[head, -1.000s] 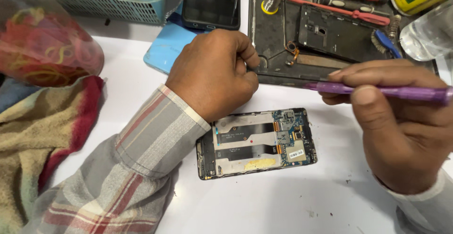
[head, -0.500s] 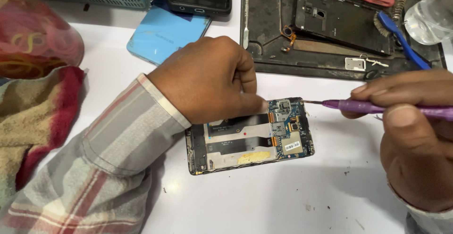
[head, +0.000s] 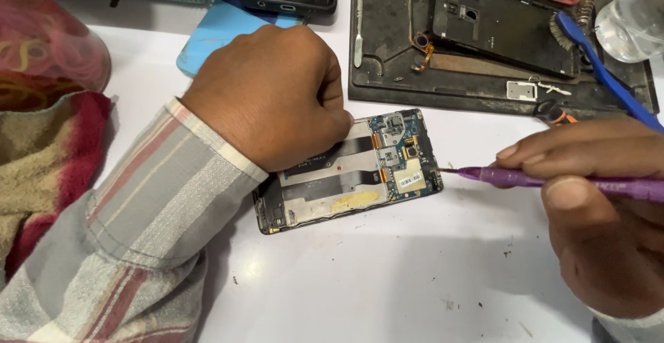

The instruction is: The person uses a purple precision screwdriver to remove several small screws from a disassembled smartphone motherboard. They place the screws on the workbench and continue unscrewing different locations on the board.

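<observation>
Left fingers (head: pixel 332 118): curled shut, pressing the opened back-less phone (head: pixel 349 173).
Right fingers (head: pixel 553 160): closed around the slim purple screwdriver (head: pixel 553 180), tip at the phone's corner.

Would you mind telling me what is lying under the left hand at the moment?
The left hand presses on the opened phone, whose circuit board and flat cables show on the white table. The phone's upper left part is covered by the fist, so nothing there can be made out.

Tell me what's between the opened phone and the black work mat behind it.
In the head view, only bare white table separates the opened phone from the black work mat.
</observation>
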